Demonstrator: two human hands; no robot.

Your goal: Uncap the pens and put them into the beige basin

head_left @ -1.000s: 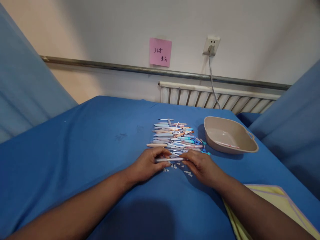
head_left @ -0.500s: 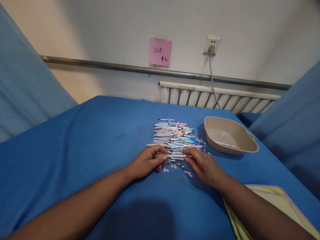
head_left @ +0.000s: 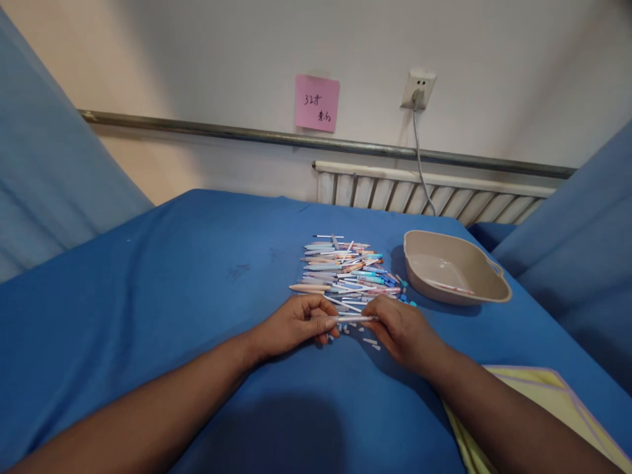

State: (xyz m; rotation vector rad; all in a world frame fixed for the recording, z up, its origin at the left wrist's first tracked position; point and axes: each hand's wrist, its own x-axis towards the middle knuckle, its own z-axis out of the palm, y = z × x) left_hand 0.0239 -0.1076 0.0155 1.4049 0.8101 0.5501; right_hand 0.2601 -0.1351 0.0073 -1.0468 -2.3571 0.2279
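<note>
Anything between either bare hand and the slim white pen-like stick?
Nothing visible: the left hand and right hand both grip the slim white pen-like stick directly, one toward each end. The multicoloured pile of slender pens lies mostly beyond it.

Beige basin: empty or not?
Not empty, though mostly bare: one slim, pale reddish stick lies inside the basin, along its near side.
</note>
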